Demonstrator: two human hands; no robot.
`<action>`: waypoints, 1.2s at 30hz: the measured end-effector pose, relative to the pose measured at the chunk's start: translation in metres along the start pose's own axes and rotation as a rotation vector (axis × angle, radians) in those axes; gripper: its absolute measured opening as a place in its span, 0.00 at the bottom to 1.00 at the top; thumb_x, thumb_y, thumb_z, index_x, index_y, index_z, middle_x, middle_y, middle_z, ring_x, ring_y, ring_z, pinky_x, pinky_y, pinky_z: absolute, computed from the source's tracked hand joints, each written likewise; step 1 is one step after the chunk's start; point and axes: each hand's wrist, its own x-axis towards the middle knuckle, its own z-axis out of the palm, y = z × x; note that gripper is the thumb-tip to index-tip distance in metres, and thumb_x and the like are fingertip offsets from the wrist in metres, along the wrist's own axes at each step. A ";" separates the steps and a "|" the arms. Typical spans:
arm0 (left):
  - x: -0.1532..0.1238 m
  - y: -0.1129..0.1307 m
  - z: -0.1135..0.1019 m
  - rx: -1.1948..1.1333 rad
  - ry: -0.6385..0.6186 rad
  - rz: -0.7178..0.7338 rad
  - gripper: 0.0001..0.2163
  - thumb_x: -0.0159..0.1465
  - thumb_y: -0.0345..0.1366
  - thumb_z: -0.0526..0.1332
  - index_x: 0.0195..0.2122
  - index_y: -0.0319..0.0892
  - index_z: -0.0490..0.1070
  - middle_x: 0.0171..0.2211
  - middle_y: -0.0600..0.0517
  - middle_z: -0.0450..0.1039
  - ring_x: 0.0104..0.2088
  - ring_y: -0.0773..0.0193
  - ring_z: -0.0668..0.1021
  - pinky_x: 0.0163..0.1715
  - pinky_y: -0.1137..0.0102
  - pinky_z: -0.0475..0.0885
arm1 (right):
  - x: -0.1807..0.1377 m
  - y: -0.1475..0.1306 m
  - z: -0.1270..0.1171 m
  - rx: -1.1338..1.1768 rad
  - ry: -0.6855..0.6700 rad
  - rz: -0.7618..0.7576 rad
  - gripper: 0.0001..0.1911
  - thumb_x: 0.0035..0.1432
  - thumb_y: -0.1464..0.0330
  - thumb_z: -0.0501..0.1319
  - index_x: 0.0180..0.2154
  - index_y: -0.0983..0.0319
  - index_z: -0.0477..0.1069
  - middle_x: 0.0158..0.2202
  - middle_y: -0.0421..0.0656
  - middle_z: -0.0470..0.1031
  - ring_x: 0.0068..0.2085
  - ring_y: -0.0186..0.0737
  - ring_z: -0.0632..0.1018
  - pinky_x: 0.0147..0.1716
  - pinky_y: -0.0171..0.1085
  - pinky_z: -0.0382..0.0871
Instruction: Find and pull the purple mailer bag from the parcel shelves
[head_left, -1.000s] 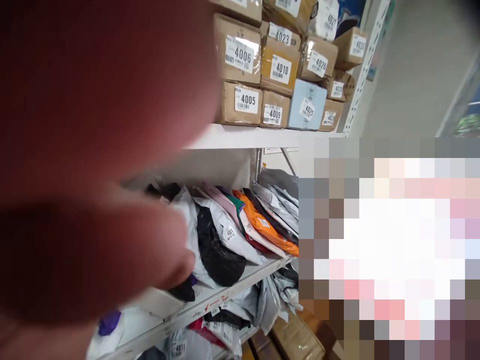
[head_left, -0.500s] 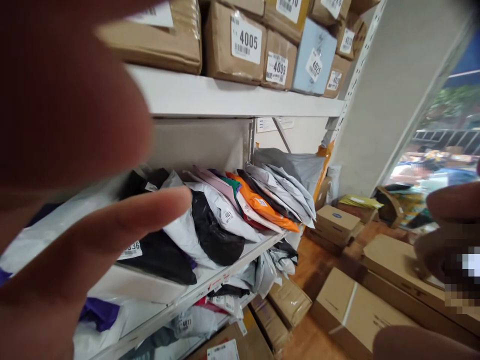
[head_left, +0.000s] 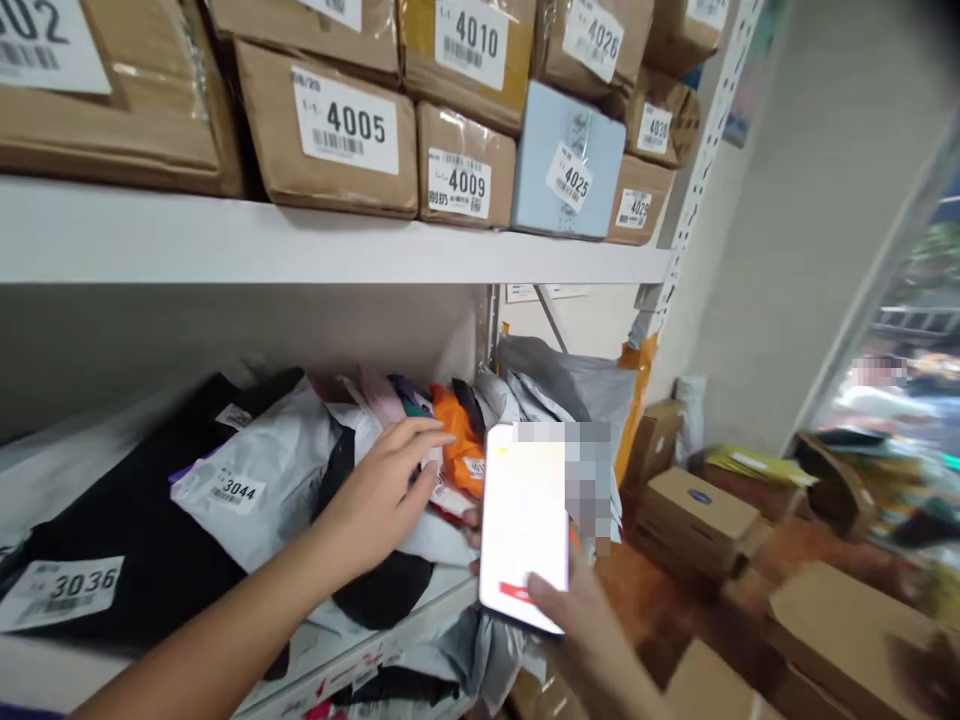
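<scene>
My left hand reaches onto the middle shelf and rests with spread fingers on a row of soft mailer bags, white, black and orange, that stand on edge. My right hand holds a lit phone upright in front of those bags, thumb on its lower edge. White bags labelled 3044 and 3036 lie further left on the same shelf.
The shelf above carries numbered cardboard boxes such as 4005, 4009 and a pale blue 4025. Brown cartons stand on the wooden floor to the right. More bags fill the shelf below.
My left hand has dropped away from the camera and landed on the mailer bags. The phone has come up in my right hand. The view has swung toward the shelf.
</scene>
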 end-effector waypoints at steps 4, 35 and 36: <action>0.036 -0.047 0.054 0.583 -0.379 0.072 0.19 0.62 0.24 0.49 0.52 0.42 0.66 0.52 0.47 0.68 0.56 0.54 0.66 0.60 0.49 0.53 | 0.045 0.063 -0.013 0.093 -0.061 0.090 0.33 0.29 0.59 0.75 0.40 0.61 0.71 0.41 0.50 0.80 0.42 0.53 0.78 0.43 0.51 0.70; 0.052 -0.036 0.054 0.978 -0.225 -0.517 0.13 0.61 0.33 0.54 0.43 0.36 0.74 0.36 0.38 0.75 0.45 0.46 0.72 0.55 0.45 0.48 | 0.090 0.051 -0.024 0.595 -0.127 0.256 0.54 0.36 0.66 0.74 0.59 0.61 0.45 0.44 0.50 0.79 0.47 0.52 0.77 0.56 0.52 0.59; 0.057 -0.036 0.058 0.987 -0.233 -0.515 0.13 0.61 0.30 0.53 0.42 0.34 0.74 0.37 0.36 0.75 0.46 0.44 0.71 0.56 0.44 0.46 | 0.090 0.055 -0.024 0.602 -0.122 0.265 0.55 0.35 0.66 0.75 0.60 0.62 0.44 0.43 0.50 0.80 0.46 0.53 0.78 0.56 0.52 0.60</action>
